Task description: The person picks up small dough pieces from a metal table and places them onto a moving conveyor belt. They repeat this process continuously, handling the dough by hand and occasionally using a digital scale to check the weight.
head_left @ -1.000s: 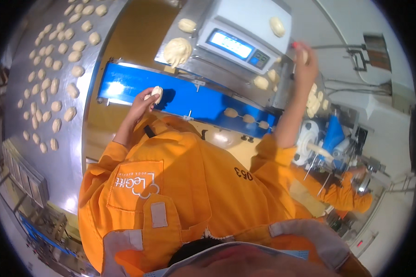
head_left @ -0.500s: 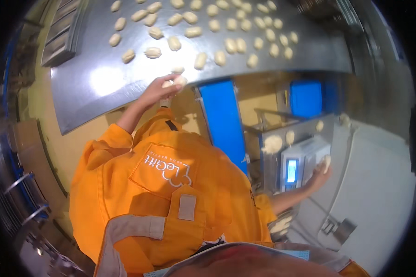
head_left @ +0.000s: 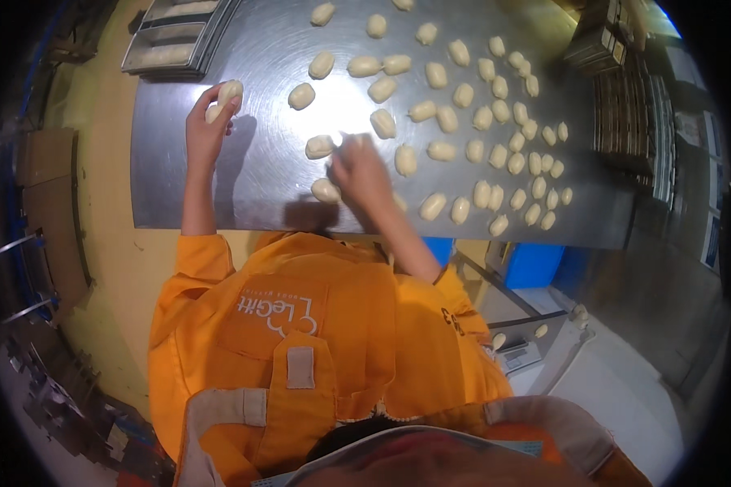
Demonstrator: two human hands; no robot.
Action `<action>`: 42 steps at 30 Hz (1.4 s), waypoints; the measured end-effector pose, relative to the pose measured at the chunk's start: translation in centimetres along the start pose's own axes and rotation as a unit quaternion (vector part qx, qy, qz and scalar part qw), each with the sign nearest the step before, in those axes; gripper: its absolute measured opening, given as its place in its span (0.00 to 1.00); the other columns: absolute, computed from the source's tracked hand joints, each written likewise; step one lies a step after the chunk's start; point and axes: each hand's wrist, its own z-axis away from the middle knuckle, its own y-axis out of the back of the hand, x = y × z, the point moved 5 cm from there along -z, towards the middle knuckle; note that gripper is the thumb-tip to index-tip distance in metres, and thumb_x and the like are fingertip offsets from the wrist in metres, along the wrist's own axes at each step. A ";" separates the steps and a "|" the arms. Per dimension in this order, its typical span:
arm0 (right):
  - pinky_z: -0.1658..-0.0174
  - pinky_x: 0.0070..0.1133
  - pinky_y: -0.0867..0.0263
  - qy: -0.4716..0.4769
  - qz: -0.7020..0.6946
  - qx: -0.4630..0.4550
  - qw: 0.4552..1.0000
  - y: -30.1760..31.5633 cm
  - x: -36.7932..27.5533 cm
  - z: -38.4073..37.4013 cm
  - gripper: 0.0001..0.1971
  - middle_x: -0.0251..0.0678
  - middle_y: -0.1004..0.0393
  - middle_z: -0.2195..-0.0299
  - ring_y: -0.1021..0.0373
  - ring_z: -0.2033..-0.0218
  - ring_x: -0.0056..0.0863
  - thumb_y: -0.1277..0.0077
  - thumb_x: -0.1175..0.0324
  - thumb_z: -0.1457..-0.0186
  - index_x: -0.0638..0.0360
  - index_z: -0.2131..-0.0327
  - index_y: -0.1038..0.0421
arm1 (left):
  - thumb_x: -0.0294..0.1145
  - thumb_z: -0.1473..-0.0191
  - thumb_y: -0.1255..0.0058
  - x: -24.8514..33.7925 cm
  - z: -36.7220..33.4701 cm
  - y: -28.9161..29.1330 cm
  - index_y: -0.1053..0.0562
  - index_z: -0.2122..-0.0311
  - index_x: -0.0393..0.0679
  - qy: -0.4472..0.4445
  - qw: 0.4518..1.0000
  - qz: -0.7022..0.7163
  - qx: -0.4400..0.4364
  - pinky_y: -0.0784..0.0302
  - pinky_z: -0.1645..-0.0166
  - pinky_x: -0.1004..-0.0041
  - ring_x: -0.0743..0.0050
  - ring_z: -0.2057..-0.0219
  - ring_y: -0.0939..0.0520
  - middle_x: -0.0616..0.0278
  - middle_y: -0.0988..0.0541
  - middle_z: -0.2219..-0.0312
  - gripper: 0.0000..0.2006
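Note:
My left hand is closed around two pale dough pieces, one dough piece showing at its fingertips. It is raised above the left part of the steel table. Over the front middle of the table is my right hand, smeared by motion, so what its fingers do is hard to make out. Just left of it lie a plump dough piece and another dough piece nearer the front edge. Several more oblong dough pieces are spread across the middle and right of the table.
Metal loaf pans with dough in them stand at the far left corner. Stacked trays or racks are at the right. Beyond the front edge, lower right, are a blue bin and a scale with dough pieces near it.
My right hand has moved from beside the scale, where it held dough, to over the table. My left hand has gone further left over the table, dough still held. The view has shifted too.

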 end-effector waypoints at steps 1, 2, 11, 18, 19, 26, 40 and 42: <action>0.61 0.35 0.35 0.019 0.002 0.017 1.000 0.1 0.4 -2.0 0.21 0.49 0.33 0.64 0.32 0.64 0.47 0.51 0.64 0.45 0.51 0.47 0.36 | 0.39 0.50 0.40 -0.2 -1.1 -0.1 0.25 0.55 0.45 0.003 1.000 -0.005 0.009 0.31 0.75 0.83 0.84 0.78 0.27 0.67 0.23 0.72 0.18; 0.61 0.36 0.35 0.061 0.000 0.053 0.997 0.4 0.6 -3.9 0.20 0.50 0.34 0.63 0.32 0.64 0.47 0.53 0.66 0.44 0.49 0.46 0.36 | 0.39 0.50 0.40 -0.4 -2.6 -0.6 0.25 0.55 0.44 0.004 1.000 -0.011 0.013 0.31 0.74 0.82 0.84 0.78 0.26 0.67 0.22 0.72 0.18; 0.62 0.27 0.30 0.020 0.087 0.079 0.993 -0.4 2.9 2.1 0.15 0.45 0.29 0.58 0.28 0.64 0.37 0.55 0.72 0.47 0.48 0.54 0.29 | 0.41 0.57 0.38 -11.0 -19.3 -7.4 0.35 0.43 0.43 -0.136 0.870 -0.441 -0.171 0.31 0.48 0.63 0.52 0.53 0.27 0.46 0.31 0.49 0.35; 0.65 0.24 0.31 -0.285 0.061 0.297 0.909 2.2 11.8 28.5 0.07 0.35 0.26 0.69 0.28 0.67 0.33 0.49 0.77 0.51 0.55 0.66 0.27 | 0.63 0.47 0.56 -11.8 -31.6 -12.1 0.41 0.42 0.30 -0.208 0.671 -0.693 -0.163 0.42 0.39 0.57 0.42 0.41 0.38 0.37 0.37 0.44 0.42; 0.65 0.25 0.31 -0.274 0.045 0.403 0.872 2.9 11.9 33.4 0.08 0.36 0.26 0.69 0.28 0.67 0.35 0.49 0.79 0.51 0.56 0.66 0.26 | 0.65 0.48 0.58 -9.3 -29.9 -14.9 0.43 0.41 0.31 -0.265 0.620 -0.731 -0.102 0.42 0.39 0.55 0.42 0.39 0.42 0.39 0.40 0.42 0.44; 0.54 0.28 0.33 -0.563 0.308 0.456 0.617 0.2 11.9 63.1 0.21 0.41 0.27 0.59 0.31 0.54 0.40 0.48 0.79 0.55 0.49 0.55 0.27 | 0.36 0.50 0.41 4.6 8.6 -33.5 0.41 0.47 0.32 -0.621 0.746 -0.164 -0.176 0.41 0.42 0.56 0.49 0.47 0.38 0.47 0.40 0.50 0.30; 0.52 0.28 0.32 -0.192 -0.321 0.863 0.340 -3.8 5.1 77.4 0.15 0.43 0.29 0.57 0.31 0.56 0.34 0.56 0.68 0.41 0.61 0.52 0.34 | 0.28 0.54 0.47 -13.9 71.6 -35.0 0.33 0.49 0.45 -0.549 0.244 -0.087 -0.794 0.34 0.50 0.59 0.50 0.53 0.29 0.53 0.29 0.55 0.23; 0.51 0.26 0.34 -0.109 -0.443 0.861 0.223 -5.3 4.6 82.8 0.16 0.42 0.29 0.56 0.31 0.55 0.32 0.55 0.69 0.42 0.62 0.51 0.36 | 0.29 0.55 0.45 -17.4 75.0 -35.2 0.33 0.49 0.47 -0.618 0.204 -0.133 -0.747 0.33 0.50 0.60 0.49 0.54 0.28 0.54 0.30 0.55 0.24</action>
